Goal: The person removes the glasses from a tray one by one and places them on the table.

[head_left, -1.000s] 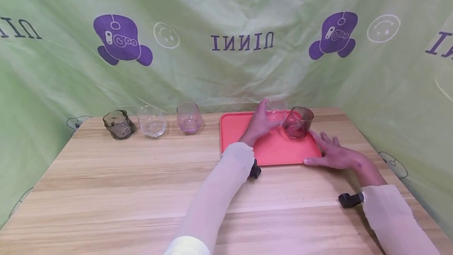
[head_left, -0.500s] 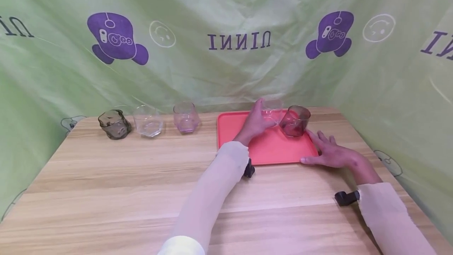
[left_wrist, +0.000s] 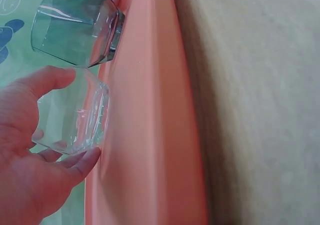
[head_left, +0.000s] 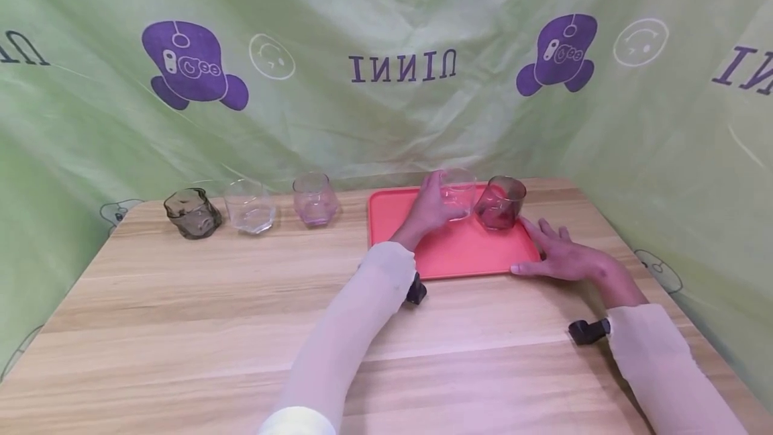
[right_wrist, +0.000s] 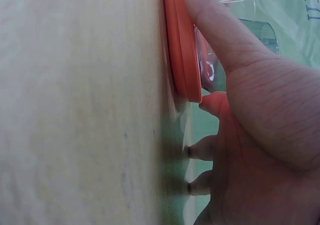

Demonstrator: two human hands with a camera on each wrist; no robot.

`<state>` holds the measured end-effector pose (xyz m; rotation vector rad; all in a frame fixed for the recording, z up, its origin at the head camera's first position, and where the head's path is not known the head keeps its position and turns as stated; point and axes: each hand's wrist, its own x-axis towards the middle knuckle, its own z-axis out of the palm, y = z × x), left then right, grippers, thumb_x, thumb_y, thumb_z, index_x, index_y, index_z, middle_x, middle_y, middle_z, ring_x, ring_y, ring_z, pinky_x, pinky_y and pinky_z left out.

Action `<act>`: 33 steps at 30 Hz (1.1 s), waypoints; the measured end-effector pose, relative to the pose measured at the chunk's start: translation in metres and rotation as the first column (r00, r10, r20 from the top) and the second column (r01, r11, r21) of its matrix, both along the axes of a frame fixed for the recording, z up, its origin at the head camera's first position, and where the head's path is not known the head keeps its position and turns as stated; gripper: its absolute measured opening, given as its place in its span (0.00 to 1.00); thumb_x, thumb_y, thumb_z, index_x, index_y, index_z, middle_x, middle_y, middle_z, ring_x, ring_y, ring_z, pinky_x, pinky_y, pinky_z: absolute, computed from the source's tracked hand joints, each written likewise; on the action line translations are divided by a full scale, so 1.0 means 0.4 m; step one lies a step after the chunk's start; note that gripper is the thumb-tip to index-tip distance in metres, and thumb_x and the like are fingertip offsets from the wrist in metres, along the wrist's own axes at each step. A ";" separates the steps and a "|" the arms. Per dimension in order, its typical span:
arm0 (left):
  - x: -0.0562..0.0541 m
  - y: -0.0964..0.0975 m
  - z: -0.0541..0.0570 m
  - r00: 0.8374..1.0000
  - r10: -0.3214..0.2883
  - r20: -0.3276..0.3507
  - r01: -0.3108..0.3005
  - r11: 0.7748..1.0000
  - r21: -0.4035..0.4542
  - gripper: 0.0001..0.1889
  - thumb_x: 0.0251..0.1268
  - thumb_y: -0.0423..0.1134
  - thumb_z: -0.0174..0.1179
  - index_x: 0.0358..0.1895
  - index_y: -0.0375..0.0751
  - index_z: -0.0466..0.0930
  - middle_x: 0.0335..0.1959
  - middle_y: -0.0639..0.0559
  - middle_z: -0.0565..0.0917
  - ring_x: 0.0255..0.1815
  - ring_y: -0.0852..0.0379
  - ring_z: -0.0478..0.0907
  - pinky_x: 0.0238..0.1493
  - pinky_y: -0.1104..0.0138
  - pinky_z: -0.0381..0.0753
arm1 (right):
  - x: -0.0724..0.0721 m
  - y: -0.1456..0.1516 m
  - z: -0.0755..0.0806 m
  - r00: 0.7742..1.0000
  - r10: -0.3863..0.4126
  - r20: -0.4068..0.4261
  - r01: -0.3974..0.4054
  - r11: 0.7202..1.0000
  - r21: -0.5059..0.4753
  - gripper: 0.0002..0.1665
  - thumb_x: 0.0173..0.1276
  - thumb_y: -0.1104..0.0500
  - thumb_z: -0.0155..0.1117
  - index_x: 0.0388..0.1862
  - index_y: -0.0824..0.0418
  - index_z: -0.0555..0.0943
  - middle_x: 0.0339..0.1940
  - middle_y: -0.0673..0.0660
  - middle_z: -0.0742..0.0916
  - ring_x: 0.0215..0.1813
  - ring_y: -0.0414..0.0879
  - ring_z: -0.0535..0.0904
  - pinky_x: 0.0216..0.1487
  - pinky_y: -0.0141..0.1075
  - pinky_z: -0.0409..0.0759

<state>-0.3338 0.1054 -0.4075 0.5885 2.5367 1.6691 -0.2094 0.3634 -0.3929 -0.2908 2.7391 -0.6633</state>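
My left hand grips a clear glass tumbler from its left side, with the thumb and fingers around it. The tumbler's base is right at the surface of the red tray. Just to its right a smoky dark tumbler stands on the tray; the two overlap in the left wrist view. My right hand lies spread at the tray's front right corner. Its thumb rests along the tray's front rim and the index finger touches the corner, while other fingertips reach to the table.
Left of the tray, a row on the wooden table holds a faint pink tumbler, a clear tumbler and a dark grey tumbler. A green printed curtain hangs close behind the tray and along both sides.
My left hand has brought the clear tumbler slightly left and down toward the tray, away from the dark one. The right hand keeps its place at the tray. The head view has shifted a little.
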 end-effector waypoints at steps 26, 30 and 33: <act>0.111 -0.144 0.053 0.996 0.008 0.091 -0.014 0.998 0.064 0.45 0.52 0.34 0.79 0.72 0.39 0.61 0.67 0.38 0.71 0.57 0.46 0.81 0.50 0.61 0.83 | 0.000 -0.008 -0.003 1.000 0.013 0.009 -0.013 1.000 -0.005 0.67 0.69 0.32 0.65 0.86 0.60 0.37 0.78 0.84 0.42 0.72 0.89 0.29 0.60 0.85 0.36; 0.129 -0.172 0.065 0.996 0.021 0.086 -0.024 0.999 0.034 0.45 0.51 0.36 0.80 0.71 0.39 0.62 0.67 0.39 0.71 0.58 0.45 0.80 0.53 0.59 0.82 | -0.003 0.000 0.002 1.000 0.016 0.008 -0.016 1.000 -0.009 0.67 0.68 0.33 0.66 0.85 0.60 0.36 0.78 0.84 0.42 0.71 0.90 0.29 0.59 0.85 0.36; 0.142 -0.195 0.073 0.996 0.029 0.081 -0.030 1.000 0.010 0.47 0.50 0.38 0.81 0.72 0.40 0.62 0.67 0.41 0.72 0.59 0.45 0.79 0.55 0.58 0.81 | -0.002 0.005 0.005 1.000 0.019 0.006 -0.019 1.000 -0.009 0.67 0.68 0.34 0.67 0.85 0.61 0.36 0.77 0.85 0.42 0.70 0.91 0.29 0.58 0.86 0.36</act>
